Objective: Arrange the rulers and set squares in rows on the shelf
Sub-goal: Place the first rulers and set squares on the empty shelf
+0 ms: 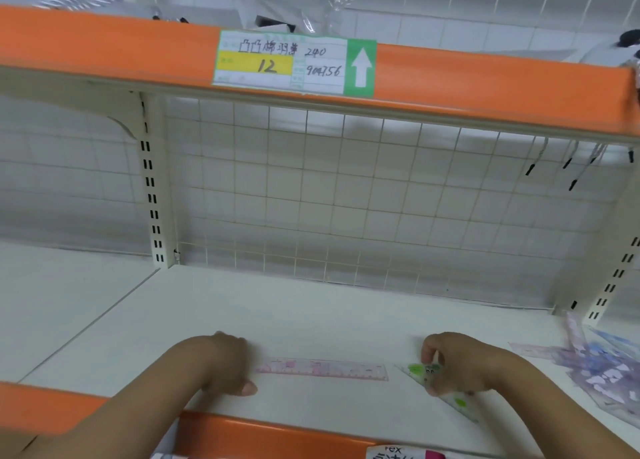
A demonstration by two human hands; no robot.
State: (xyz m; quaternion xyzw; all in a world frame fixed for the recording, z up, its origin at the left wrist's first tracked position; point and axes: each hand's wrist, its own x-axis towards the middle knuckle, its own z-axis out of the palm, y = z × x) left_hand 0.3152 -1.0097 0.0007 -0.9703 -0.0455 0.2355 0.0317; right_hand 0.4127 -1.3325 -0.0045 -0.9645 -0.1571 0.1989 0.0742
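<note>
Seen from the head camera I am monitoring remotely: on the white shelf (311, 313), the left hand (225, 365) has its fingers curled down over the left end of a pink ruler (322, 368). I cannot tell whether it grips that end or merely rests on it. The ruler lies flat near the shelf's front edge, running left to right. Just beside its right tip, apart from it, is a clear set square (417, 370) with green print, pinched between the fingers and thumb of the right hand (457, 365), its long point aimed front-right. Farther right, a loose heap (595, 372) of purple-printed rulers and set squares lies at the shelf's right side. I judge a first row is being laid, with the ruler down and the set square being settled next to it. The next move calls for lining the triangle's edge up with the ruler, letting go, then reaching right for another piece.
</note>
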